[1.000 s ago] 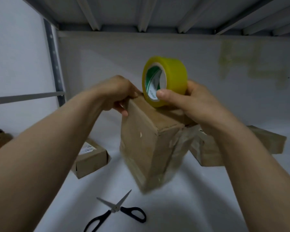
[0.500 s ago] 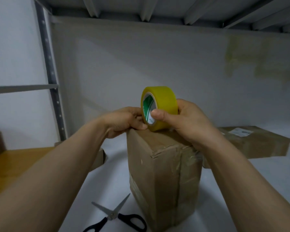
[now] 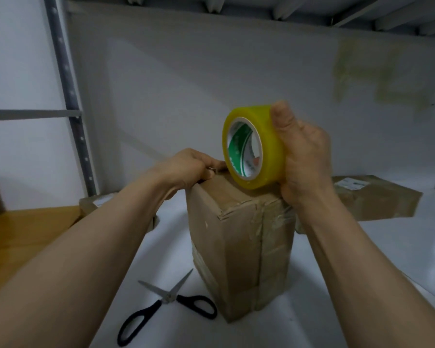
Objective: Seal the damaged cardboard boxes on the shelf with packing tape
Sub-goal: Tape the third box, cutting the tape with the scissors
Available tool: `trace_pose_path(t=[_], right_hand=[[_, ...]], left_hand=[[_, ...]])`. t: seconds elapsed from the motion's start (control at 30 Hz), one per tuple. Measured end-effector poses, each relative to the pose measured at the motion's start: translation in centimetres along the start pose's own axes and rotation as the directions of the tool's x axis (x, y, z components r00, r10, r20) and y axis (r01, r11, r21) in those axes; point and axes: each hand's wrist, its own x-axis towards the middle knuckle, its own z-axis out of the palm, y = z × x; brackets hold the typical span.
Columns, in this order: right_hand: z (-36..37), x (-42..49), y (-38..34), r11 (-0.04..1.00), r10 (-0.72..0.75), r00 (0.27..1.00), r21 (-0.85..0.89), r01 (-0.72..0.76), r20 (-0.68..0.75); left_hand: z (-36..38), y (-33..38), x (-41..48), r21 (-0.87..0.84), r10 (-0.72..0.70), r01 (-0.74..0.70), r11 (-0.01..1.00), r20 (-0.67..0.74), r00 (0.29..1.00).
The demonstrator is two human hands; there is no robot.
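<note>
view from the head, looking down two bare forearms into a metal shelf bay. a tall cardboard box [image 3: 239, 237], already banded with old clear tape, stands upright on the white shelf [image 3: 392, 267], where a second ago it was tilted and blurred in the hands. the left hand [image 3: 194, 169] curls its fingers over the box's far top edge, holding it down. whether it also pins a tape end cannot be seen. the right hand [image 3: 304, 159] grips a yellow packing tape roll [image 3: 254, 149], thumb over the roll's top and fingers behind it. half a second ago the thumb lay across the roll's face and the roll sat lower, against the left hand. now it is raised and shifted right, its lower rim just touching the box top. this looks like the start of drawing tape across the top. no strip is visible yet. open black-handled scissors [image 3: 171, 297] lie near the box, ready for cutting. a flat labelled box [image 3: 377, 199] lies behind, right.
</note>
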Motion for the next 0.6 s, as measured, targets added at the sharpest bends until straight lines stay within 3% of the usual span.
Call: trace_pose_path(t=[0.17,0.27,0.47,0.6], right_hand=[[-0.7,-0.1,0.1,0.992,0.095,0.990,0.071,-0.102,0.100],[-1.1,-0.1,0.0,0.990,0.118,0.987,0.062,-0.126,0.112],[-1.9,-0.1,0.0,0.977,0.207,0.949,0.009,-0.215,0.236],[-2.2,-0.4,-0.6,0.969,0.235,0.925,0.001,-0.247,0.298]], left_hand=[[-0.4,1.6,-1.7,0.231,0.171,-0.190,0.954,0.100,0.980],[-0.5,2.6,-2.8,0.191,0.253,-0.288,0.938,0.190,0.949],[-0.2,2.5,-3.2,0.338,0.211,-0.324,0.884,0.329,0.920],[-0.2,2.1,-3.2,0.449,0.208,-0.338,0.827,0.313,0.927]])
